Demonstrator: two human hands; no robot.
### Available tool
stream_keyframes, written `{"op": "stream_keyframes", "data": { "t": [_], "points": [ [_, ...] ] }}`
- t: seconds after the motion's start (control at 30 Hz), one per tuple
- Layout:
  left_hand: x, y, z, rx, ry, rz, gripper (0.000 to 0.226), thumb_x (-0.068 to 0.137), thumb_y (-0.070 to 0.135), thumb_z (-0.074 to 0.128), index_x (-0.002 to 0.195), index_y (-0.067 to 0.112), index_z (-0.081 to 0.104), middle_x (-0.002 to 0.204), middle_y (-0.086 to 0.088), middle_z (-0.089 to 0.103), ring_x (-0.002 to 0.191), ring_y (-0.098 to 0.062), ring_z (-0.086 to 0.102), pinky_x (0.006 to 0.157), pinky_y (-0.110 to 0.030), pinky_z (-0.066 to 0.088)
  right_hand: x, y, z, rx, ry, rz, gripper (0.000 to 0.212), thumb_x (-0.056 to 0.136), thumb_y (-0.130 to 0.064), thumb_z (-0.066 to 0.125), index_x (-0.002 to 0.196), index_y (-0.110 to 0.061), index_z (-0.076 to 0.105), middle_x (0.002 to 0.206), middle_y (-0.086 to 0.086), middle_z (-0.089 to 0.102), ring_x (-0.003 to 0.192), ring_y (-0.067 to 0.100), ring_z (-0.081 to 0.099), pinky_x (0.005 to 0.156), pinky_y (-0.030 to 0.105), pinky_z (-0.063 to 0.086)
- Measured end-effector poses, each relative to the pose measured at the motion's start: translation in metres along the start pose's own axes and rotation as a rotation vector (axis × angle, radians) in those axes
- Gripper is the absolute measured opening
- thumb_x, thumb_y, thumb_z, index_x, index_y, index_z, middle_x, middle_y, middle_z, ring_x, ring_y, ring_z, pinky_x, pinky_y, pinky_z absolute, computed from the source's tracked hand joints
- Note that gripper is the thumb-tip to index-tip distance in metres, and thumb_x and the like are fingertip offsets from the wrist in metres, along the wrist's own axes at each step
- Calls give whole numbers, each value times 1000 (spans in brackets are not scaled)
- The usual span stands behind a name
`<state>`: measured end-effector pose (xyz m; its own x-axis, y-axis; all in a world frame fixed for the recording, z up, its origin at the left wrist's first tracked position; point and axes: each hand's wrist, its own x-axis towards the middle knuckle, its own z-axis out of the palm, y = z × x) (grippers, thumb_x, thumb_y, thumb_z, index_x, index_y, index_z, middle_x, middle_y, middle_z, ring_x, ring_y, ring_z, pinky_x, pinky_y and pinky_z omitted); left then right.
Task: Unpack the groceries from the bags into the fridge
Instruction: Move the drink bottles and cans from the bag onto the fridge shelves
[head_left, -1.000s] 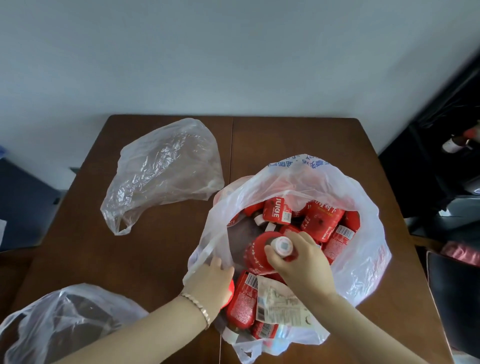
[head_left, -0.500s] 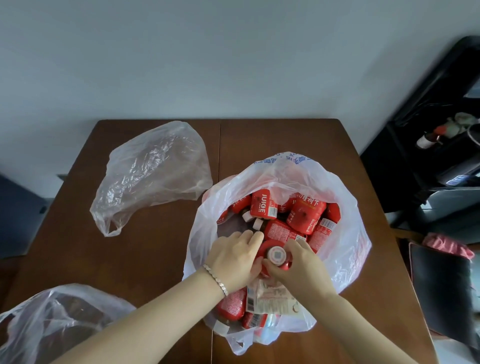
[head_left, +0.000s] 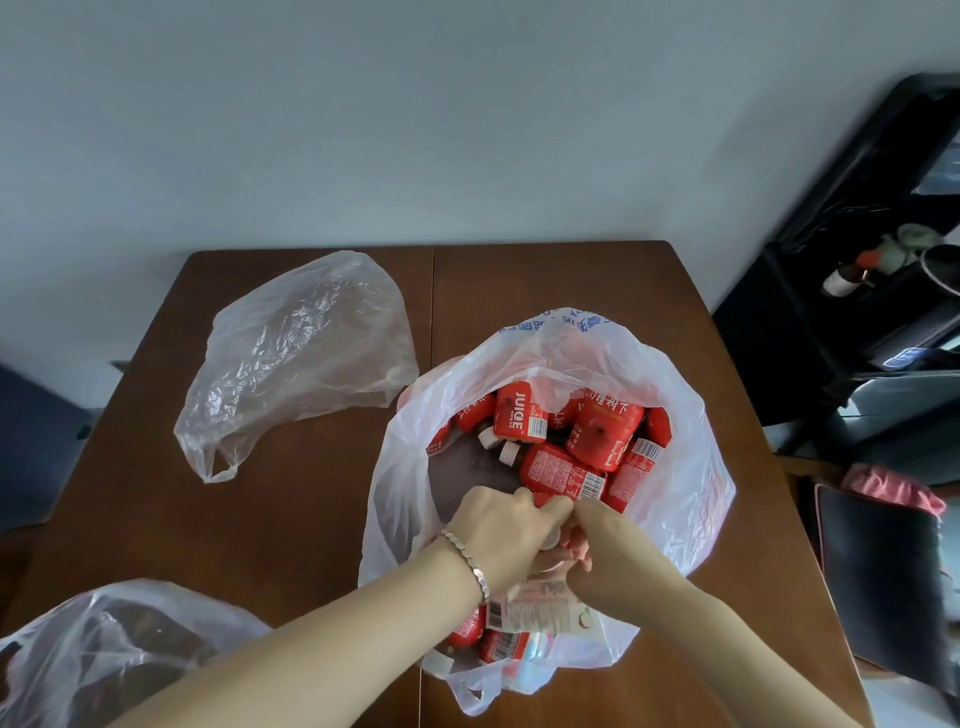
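Groceries: small red-labelled juice bottles with white caps (head_left: 521, 420), heaped inside a translucent white plastic bag with blue print on its rim (head_left: 691, 493), mouth wide open, standing on the near right part of a dark brown wooden table (head_left: 545, 280). More red bottles show through the bag's near wall. Both hands inside the bag mouth, pressed together. Left hand (head_left: 501, 530), silver bracelet (head_left: 467, 561) at the wrist, fingers curled down among the bottles. Right hand (head_left: 597, 540) also curled; knuckles touching the left. What each holds is hidden by the hands themselves; cannot tell. Crumpled clear plastic bag (head_left: 301, 353) lies flat at the far left of the table. Another clear bag (head_left: 104, 660) at the near left corner.
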<state>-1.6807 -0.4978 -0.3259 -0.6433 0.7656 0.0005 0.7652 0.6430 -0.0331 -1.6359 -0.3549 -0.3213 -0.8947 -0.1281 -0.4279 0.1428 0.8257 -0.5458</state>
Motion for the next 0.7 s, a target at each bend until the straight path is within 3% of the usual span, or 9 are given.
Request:
{"op": "stream_keyframes", "data": {
  "t": [0.07,0.13,0.17,0.23,0.27,0.3,0.37,0.43,0.7],
  "points": [
    [1,1,3,17,25,-2,37,69,59,69,86,27,63,52,4,55,37,-12,51,43,-13,5,2,6,-3,71,-16,-5,32,79,1,48,85,-30,51,80,-21,49,75,1,51,66,12,45],
    [-1,1,10,-33,46,-4,33,62,60,71,76,31,66,43,6,52,31,-9,48,37,-11,22,14,18,-6,156,152,62,37,80,5,49,85,-30,60,86,-14,56,80,2,54,71,13,46],
    [0,1,15,-43,64,1,31,63,60,69,74,31,66,43,8,53,32,-8,49,36,-11,28,24,26,-8,219,280,133,32,81,5,51,91,-22,65,92,-7,59,85,9,57,74,18,49],
    [0,0,24,-39,100,3,34,71,61,53,72,29,66,45,9,55,34,-7,51,37,-12,34,53,44,-14,389,451,347,21,83,-6,57,104,-5,60,100,7,63,87,22,62,64,29,52],
    [0,0,27,-45,119,5,39,74,60,43,72,29,66,46,9,56,35,-7,51,37,-13,35,69,48,-17,484,474,474,33,83,-13,60,113,-2,53,105,13,62,86,25,61,59,31,51],
    [0,-1,29,-58,133,6,43,76,59,36,73,29,66,47,9,56,35,-7,52,37,-14,37,83,50,-19,565,468,582,50,81,-20,64,123,-1,44,113,16,58,92,28,61,63,36,53],
    [1,-3,32,-92,144,14,44,77,59,32,74,29,65,48,9,57,36,-7,52,36,-14,41,107,55,-17,606,480,667,75,78,-29,70,135,-2,30,129,18,49,112,34,54,89,49,50],
    [1,-3,32,-117,152,29,43,77,59,32,75,29,63,49,8,57,37,-8,52,35,-17,43,119,51,-14,679,511,693,82,75,-34,75,135,-3,28,131,16,48,119,35,50,99,50,44],
    [-4,-17,32,-241,110,-25,40,77,65,37,92,28,46,57,7,64,42,-9,58,38,-20,48,109,52,-23,876,460,701,93,70,-38,79,140,-19,21,127,11,47,110,32,54,90,46,49]
  ]
}}
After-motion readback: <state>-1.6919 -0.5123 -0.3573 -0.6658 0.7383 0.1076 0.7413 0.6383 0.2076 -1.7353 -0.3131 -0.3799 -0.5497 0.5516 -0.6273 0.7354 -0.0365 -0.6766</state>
